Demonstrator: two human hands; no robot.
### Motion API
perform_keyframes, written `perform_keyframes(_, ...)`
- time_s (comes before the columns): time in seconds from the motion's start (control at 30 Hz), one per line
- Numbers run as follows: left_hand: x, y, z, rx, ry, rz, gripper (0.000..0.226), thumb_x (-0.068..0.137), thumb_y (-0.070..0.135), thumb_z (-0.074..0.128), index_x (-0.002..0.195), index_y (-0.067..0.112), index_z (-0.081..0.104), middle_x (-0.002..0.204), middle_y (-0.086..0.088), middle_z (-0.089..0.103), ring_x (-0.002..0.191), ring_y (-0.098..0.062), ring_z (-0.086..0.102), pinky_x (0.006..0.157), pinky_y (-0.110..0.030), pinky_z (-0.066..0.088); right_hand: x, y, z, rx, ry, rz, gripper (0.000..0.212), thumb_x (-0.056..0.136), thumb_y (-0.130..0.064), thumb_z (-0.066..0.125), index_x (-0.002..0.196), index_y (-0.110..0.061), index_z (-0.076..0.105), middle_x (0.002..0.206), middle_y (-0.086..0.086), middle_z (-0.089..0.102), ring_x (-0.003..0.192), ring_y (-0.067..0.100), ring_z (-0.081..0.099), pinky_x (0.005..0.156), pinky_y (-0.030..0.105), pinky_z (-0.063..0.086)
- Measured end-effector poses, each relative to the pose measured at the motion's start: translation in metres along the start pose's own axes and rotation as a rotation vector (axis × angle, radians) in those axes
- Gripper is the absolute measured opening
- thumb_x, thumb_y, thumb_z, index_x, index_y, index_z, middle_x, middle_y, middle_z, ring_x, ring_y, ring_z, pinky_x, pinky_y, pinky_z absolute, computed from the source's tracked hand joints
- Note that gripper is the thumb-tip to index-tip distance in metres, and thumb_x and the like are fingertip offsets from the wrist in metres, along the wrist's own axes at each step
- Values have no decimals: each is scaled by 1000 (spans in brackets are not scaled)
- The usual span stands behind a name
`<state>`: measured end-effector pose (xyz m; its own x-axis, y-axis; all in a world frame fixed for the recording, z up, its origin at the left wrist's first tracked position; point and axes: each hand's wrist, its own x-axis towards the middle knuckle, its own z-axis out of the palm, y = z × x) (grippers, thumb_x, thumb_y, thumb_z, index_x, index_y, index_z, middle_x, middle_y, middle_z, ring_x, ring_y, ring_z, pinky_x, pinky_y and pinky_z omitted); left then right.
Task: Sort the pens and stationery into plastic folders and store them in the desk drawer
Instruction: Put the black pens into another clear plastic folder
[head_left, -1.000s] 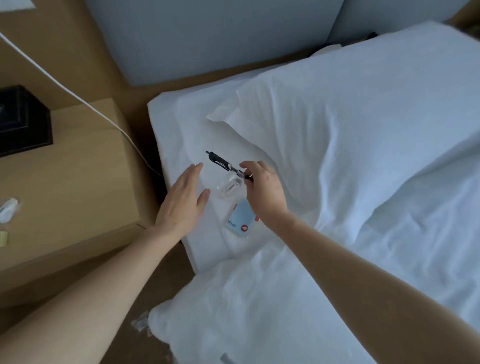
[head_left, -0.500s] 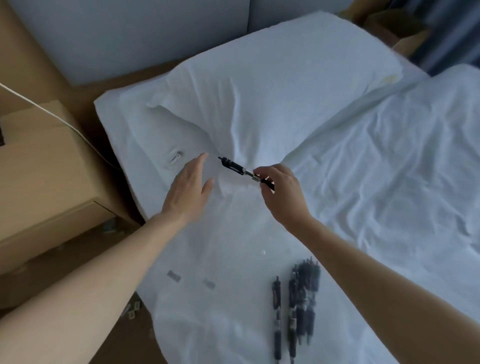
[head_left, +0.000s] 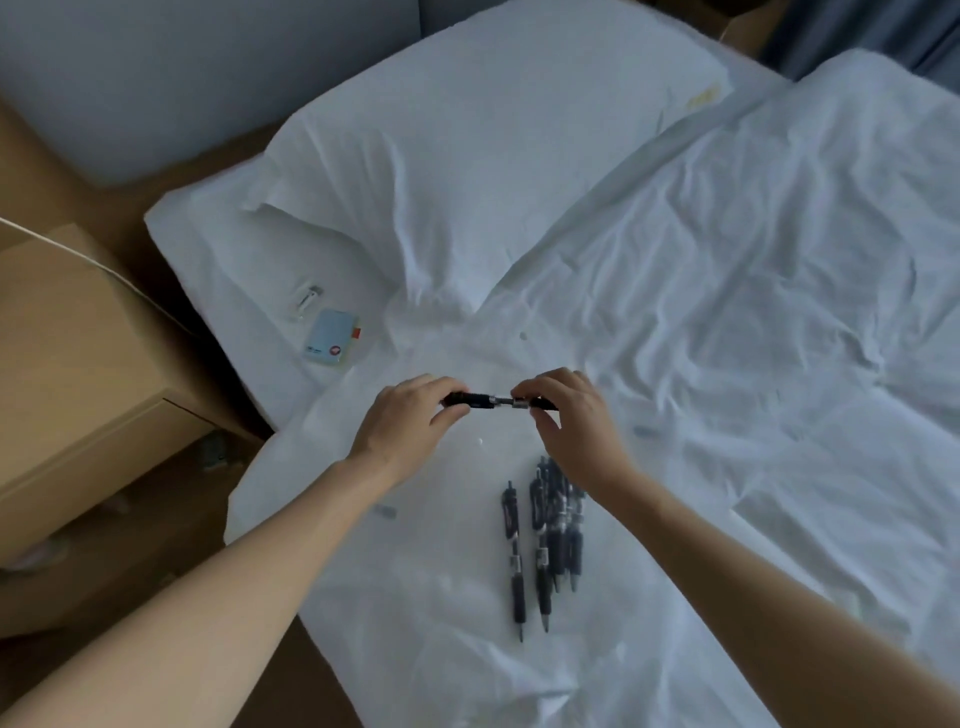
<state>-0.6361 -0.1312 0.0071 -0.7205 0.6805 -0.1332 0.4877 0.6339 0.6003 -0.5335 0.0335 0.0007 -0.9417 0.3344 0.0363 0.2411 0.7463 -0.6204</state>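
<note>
Both hands have come together since a second ago: then only the right held the pen while the left hovered flat beside it near the pillow; now the left hand (head_left: 410, 415) has closed its fingers on one end of the black pen (head_left: 493, 401) and the right hand (head_left: 561, 410) pinches the other end. Pen is level, held up over the white bedsheet (head_left: 727, 364), silver middle section showing between the two grips. View has also swung down the bed, so the pen pile (head_left: 550, 525) now shows, lying on the sheet just below the right wrist, one pen slightly apart on its left.

Other stationery: a small blue card packet (head_left: 331, 340) and a clear little bag (head_left: 307, 301) sit on the sheet near the pillow (head_left: 493, 156), well apart from the pens. Wooden bedside cabinet (head_left: 78, 338) stands left of the bed. No plastic folder in view, drawer not visibly open.

Judgement: person seems to be checking or refitting the pen before adding it to the pile; sorting is early, nothing bagged yet.

Risks: if the pen is being pulled or twisted at the middle, it could come apart and a spring or refill would vanish into the wrinkled sheet. Loose pens on soft bedding can roll toward the edge and drop to the floor if the sheet is nudged. Small bag near the pillow is easy to overlook.
</note>
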Motion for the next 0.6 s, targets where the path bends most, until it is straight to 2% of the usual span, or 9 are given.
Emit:
perform_keyframes(0.1,-9,3,14,-34,28,5,18,92,24,59,107,17,68,93,4,69,90,-18,61,84,-36,46,-8,9,2,15,24,29,26,84,6,58,100,-10,70,96,6,63,94,25,54,84,28,41)
perform_keyframes(0.2,-16,11,28,-138,66,-52,12,92,22,60,99,19,70,78,12,67,79,-12,61,74,-22,42,-12,14,5,29,123,83,24,80,6,63,98,-9,70,97,7,63,96,28,55,85,26,37)
perform_keyframes(0.3,-16,15,39,-245,90,-138,10,92,23,60,93,23,70,74,13,67,78,-10,61,73,-20,42,-18,14,3,44,241,192,27,82,-1,65,107,-11,67,110,6,58,109,25,49,90,21,32)
perform_keyframes(0.4,-12,21,45,-324,146,-216,12,92,25,59,97,21,70,75,13,68,79,-8,61,68,-12,40,-22,9,-2,156,367,324,33,84,-6,65,117,-12,59,119,3,51,115,16,44,93,15,28)
perform_keyframes(0.5,-10,28,49,-402,208,-267,14,92,25,59,100,20,70,74,14,67,78,-6,61,65,-8,39,-21,4,-1,357,392,462,31,88,-14,64,117,-14,55,107,-5,55,99,6,51,86,18,39)
perform_keyframes(0.6,-11,36,57,-480,214,-284,14,93,24,59,101,21,69,74,15,67,77,2,60,62,-3,38,-18,-2,5,515,312,535,21,90,-22,63,109,-13,59,85,-12,60,79,-1,57,72,13,46)
